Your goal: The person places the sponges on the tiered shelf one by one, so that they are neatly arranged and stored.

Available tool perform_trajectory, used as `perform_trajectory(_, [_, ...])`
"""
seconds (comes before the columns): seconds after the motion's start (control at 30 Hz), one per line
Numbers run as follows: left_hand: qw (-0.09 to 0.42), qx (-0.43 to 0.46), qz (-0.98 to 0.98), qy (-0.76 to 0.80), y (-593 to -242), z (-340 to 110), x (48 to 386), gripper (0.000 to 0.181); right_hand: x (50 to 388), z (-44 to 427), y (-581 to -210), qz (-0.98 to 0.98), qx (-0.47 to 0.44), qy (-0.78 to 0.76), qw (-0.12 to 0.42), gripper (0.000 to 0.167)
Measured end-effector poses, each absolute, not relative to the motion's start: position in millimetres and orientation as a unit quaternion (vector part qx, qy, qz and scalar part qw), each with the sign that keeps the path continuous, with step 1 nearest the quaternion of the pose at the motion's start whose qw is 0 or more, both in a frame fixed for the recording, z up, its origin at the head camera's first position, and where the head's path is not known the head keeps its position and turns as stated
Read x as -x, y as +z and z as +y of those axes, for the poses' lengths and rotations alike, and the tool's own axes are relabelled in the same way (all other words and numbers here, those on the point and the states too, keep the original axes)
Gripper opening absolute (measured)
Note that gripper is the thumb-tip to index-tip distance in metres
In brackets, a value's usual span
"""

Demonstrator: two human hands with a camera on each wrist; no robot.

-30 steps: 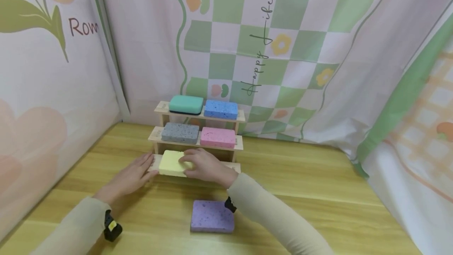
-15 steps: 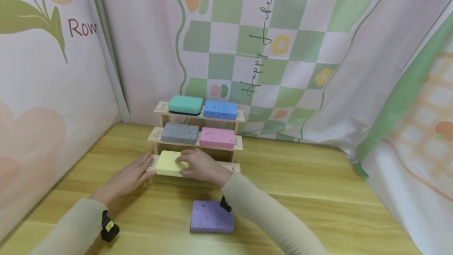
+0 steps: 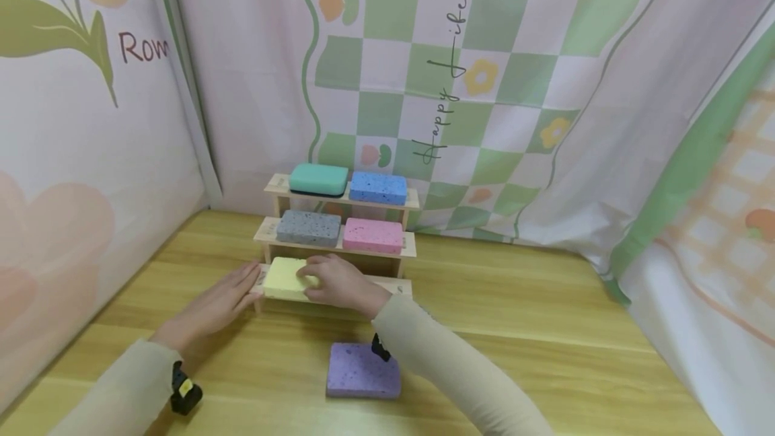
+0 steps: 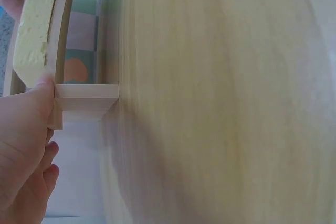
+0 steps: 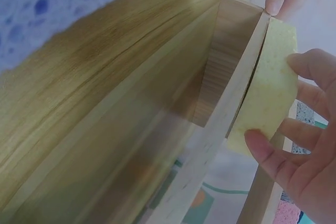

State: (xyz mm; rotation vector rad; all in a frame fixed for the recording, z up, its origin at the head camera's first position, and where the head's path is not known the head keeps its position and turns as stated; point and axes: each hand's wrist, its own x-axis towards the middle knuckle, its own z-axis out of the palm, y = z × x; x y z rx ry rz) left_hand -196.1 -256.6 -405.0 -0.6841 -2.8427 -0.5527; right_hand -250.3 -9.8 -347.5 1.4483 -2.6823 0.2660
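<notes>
A yellow sponge (image 3: 283,277) lies on the bottom tier of a three-tier wooden stand (image 3: 396,286), toward its left end. My right hand (image 3: 339,282) holds it from the right; in the right wrist view the thumb is on its front face and the fingers (image 5: 310,69) reach over it. At the left end of that tier my left hand (image 3: 220,301) grips the board, its thumb (image 4: 39,98) at the front edge next to the sponge and some fingers curled below. A purple sponge (image 3: 362,372) lies on the table in front, partly behind the right wrist strap.
A grey sponge (image 3: 309,229) and a pink sponge (image 3: 372,235) sit on the middle tier. On the top tier are a teal sponge (image 3: 319,179) and a blue sponge (image 3: 378,188). Printed curtains (image 3: 254,86) close off the wooden table (image 3: 514,328) behind and at the sides.
My right hand has slid the yellow sponge left along the bottom tier, closer to my left hand. The left hand stays at the tier's end, and the other sponges keep their places.
</notes>
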Motion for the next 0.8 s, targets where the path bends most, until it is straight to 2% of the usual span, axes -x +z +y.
perform_trajectory(0.57, [0.094, 0.228, -0.953, -0.175, -409.0, -258.1, 198.1, 0.056, 246.3, -8.8, -344.5, -0.883, -0.460, 0.093, 0.017, 0.035])
perform_trajectory(0.8, [0.096, 0.227, -0.954, -0.170, -409.8, -257.3, 198.5, 0.056, 244.9, -5.6, -342.6, -0.879, -0.466, 0.093, 0.024, 0.036])
